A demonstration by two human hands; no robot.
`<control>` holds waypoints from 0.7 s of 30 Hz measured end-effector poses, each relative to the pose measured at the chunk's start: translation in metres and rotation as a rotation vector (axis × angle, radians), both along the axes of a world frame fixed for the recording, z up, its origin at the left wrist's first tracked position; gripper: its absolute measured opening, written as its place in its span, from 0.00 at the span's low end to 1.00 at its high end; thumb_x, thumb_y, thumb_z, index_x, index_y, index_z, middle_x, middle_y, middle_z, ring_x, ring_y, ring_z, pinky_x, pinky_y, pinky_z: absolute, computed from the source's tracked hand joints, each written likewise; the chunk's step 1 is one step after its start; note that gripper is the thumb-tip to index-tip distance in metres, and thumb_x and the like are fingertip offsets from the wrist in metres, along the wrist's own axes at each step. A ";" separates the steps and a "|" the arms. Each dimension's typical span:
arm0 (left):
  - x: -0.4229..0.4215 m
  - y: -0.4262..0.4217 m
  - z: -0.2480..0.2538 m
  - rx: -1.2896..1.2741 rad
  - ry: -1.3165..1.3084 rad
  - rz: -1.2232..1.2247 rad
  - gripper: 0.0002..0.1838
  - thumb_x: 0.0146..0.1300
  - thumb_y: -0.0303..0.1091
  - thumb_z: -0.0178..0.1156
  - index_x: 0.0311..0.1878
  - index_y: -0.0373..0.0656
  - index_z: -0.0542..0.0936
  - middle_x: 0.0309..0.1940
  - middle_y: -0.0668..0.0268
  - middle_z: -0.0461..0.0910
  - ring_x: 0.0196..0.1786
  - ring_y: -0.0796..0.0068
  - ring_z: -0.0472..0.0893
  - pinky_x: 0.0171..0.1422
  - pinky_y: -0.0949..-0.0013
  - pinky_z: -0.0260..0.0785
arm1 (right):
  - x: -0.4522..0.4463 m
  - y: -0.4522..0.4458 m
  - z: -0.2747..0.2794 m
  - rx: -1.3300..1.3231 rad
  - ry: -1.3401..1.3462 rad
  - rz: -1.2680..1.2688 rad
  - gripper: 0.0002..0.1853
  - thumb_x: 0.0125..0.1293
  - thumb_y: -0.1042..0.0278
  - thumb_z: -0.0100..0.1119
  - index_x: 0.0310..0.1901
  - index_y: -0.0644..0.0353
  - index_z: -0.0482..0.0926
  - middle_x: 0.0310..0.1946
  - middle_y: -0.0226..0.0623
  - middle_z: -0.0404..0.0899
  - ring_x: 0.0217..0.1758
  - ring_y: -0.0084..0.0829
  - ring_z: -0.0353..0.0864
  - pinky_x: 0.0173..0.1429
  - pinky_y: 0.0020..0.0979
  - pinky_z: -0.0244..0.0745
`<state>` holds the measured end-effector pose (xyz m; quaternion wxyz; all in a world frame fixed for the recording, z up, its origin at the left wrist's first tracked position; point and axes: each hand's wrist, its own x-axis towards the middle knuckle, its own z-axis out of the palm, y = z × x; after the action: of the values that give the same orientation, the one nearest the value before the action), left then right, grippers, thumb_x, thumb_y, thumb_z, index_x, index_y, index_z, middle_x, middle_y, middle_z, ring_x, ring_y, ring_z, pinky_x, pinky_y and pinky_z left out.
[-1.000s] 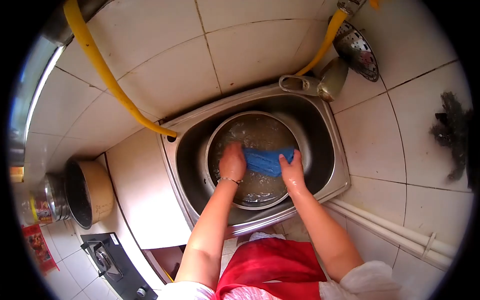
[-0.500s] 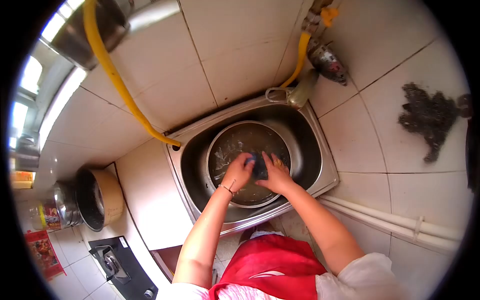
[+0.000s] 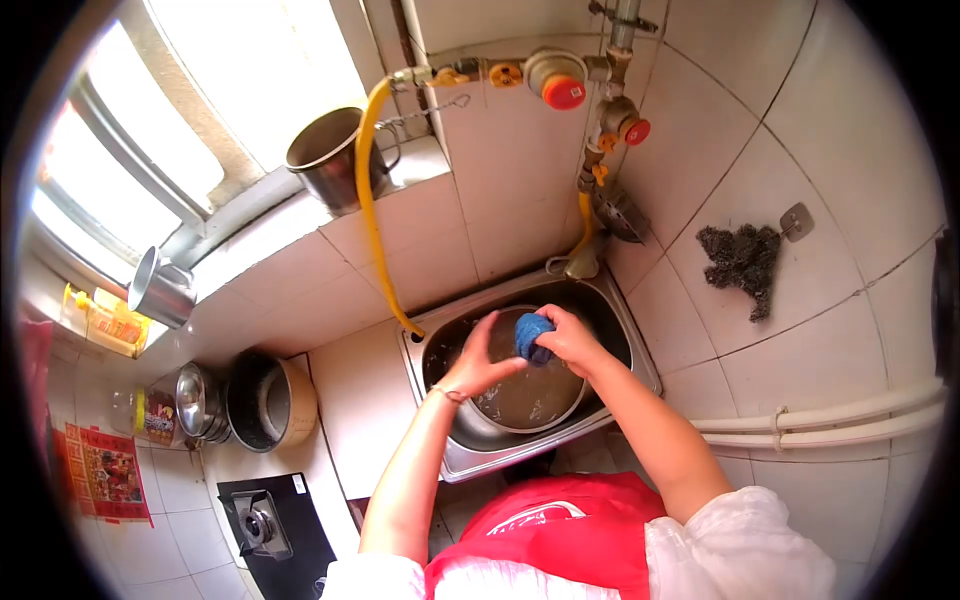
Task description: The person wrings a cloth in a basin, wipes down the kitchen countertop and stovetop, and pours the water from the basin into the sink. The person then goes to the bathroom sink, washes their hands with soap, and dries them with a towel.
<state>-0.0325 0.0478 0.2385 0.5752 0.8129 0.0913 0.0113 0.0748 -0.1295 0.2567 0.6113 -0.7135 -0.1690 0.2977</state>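
A wadded blue cloth point(image 3: 532, 336) is in my right hand point(image 3: 568, 342), whose fingers curl round its right side. Just left of it is my left hand point(image 3: 478, 368), open with thumb and fingers apart and nothing in it. Both hands are above a round metal basin point(image 3: 579, 403) with murky water point(image 3: 530, 395) inside. The basin stands in a stainless steel sink point(image 3: 648, 372). Parts of the basin's rim are hidden behind my hands.
A yellow hose point(image 3: 369, 215) runs down to the sink's corner. Pipes with valves point(image 3: 608, 130) and a dark scouring clump point(image 3: 742, 265) are on the walls. Left are a pot point(image 3: 298, 405), a gas stove point(image 3: 285, 535) and a metal mug point(image 3: 335, 165) on the sill.
My hands have come up from the basin's water and moved apart. The blue cloth, mostly hidden before, now shows in my right hand. The view has tilted up, revealing the window and valves.
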 end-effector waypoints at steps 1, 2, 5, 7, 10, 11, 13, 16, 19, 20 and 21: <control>0.006 -0.011 0.010 0.036 -0.078 -0.070 0.54 0.46 0.48 0.74 0.70 0.36 0.53 0.67 0.47 0.59 0.71 0.59 0.59 0.72 0.63 0.53 | 0.002 0.002 0.011 0.099 0.147 0.030 0.17 0.52 0.77 0.58 0.46 0.65 0.73 0.39 0.36 0.76 0.42 0.26 0.75 0.47 0.27 0.71; 0.013 -0.020 0.013 -0.026 -0.113 -0.074 0.54 0.45 0.48 0.74 0.69 0.36 0.54 0.66 0.49 0.60 0.69 0.61 0.61 0.71 0.64 0.54 | 0.000 0.005 0.021 0.103 0.134 0.036 0.17 0.52 0.77 0.58 0.46 0.65 0.73 0.39 0.36 0.76 0.42 0.26 0.75 0.47 0.27 0.71; 0.031 -0.031 0.011 -0.199 -0.074 -0.024 0.44 0.47 0.46 0.74 0.63 0.38 0.64 0.55 0.62 0.72 0.58 0.73 0.71 0.61 0.69 0.65 | 0.000 0.003 0.050 0.454 0.549 0.087 0.19 0.57 0.76 0.56 0.52 0.66 0.72 0.44 0.35 0.77 0.47 0.27 0.77 0.51 0.31 0.74; 0.028 -0.033 0.038 -0.563 0.045 -0.042 0.27 0.53 0.41 0.69 0.54 0.41 0.72 0.42 0.67 0.77 0.45 0.77 0.77 0.51 0.69 0.71 | 0.004 -0.003 0.066 0.329 0.332 0.229 0.20 0.57 0.76 0.56 0.54 0.66 0.71 0.45 0.37 0.78 0.47 0.29 0.78 0.51 0.30 0.74; 0.022 -0.016 0.066 -0.777 0.200 -0.121 0.18 0.58 0.37 0.65 0.49 0.42 0.74 0.36 0.67 0.78 0.37 0.76 0.78 0.45 0.66 0.73 | 0.005 -0.019 0.111 -0.198 -0.386 0.490 0.27 0.57 0.75 0.57 0.61 0.59 0.68 0.54 0.44 0.74 0.57 0.39 0.75 0.58 0.37 0.70; 0.023 -0.012 0.073 -0.903 0.294 -0.169 0.14 0.60 0.35 0.63 0.46 0.43 0.74 0.33 0.67 0.77 0.34 0.75 0.78 0.42 0.65 0.75 | 0.000 -0.023 0.122 -0.261 -0.853 0.520 0.30 0.55 0.74 0.58 0.62 0.56 0.67 0.59 0.45 0.69 0.61 0.43 0.70 0.61 0.43 0.66; 0.027 -0.008 0.088 -0.891 0.328 -0.292 0.12 0.60 0.34 0.63 0.45 0.42 0.74 0.32 0.67 0.78 0.34 0.75 0.79 0.41 0.64 0.76 | 0.000 -0.024 0.136 -0.397 -1.449 0.641 0.32 0.56 0.70 0.57 0.65 0.47 0.63 0.67 0.43 0.58 0.70 0.47 0.57 0.68 0.58 0.52; 0.028 -0.010 0.124 -0.748 0.475 -0.474 0.09 0.60 0.34 0.63 0.39 0.42 0.76 0.27 0.67 0.77 0.30 0.75 0.79 0.35 0.67 0.75 | 0.012 -0.010 0.149 -0.248 -1.692 0.713 0.29 0.60 0.67 0.53 0.65 0.47 0.63 0.68 0.44 0.57 0.70 0.47 0.57 0.68 0.60 0.52; 0.032 -0.014 0.146 -0.619 0.544 -0.534 0.09 0.59 0.36 0.65 0.37 0.42 0.77 0.26 0.68 0.77 0.29 0.78 0.78 0.32 0.71 0.74 | 0.024 0.003 0.146 -0.186 -1.696 0.771 0.21 0.60 0.65 0.51 0.57 0.50 0.70 0.56 0.44 0.70 0.62 0.46 0.67 0.66 0.53 0.58; 0.037 -0.013 0.148 -0.587 0.537 -0.533 0.09 0.59 0.36 0.65 0.37 0.42 0.78 0.26 0.68 0.77 0.28 0.78 0.78 0.31 0.72 0.73 | 0.031 0.007 0.138 -0.213 -1.666 0.779 0.18 0.59 0.65 0.52 0.53 0.51 0.73 0.49 0.43 0.75 0.57 0.45 0.72 0.63 0.49 0.63; 0.042 -0.012 0.139 -0.509 0.489 -0.459 0.10 0.55 0.35 0.66 0.37 0.41 0.80 0.27 0.65 0.79 0.30 0.76 0.79 0.33 0.70 0.73 | 0.028 0.009 0.147 -0.221 -1.669 0.718 0.10 0.57 0.66 0.53 0.42 0.54 0.74 0.33 0.38 0.78 0.42 0.42 0.78 0.52 0.41 0.69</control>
<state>0.0096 0.0359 0.3771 0.7066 0.6227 0.0416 -0.3334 0.1024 -0.1204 0.4038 0.0896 -0.6561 -0.7383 -0.1281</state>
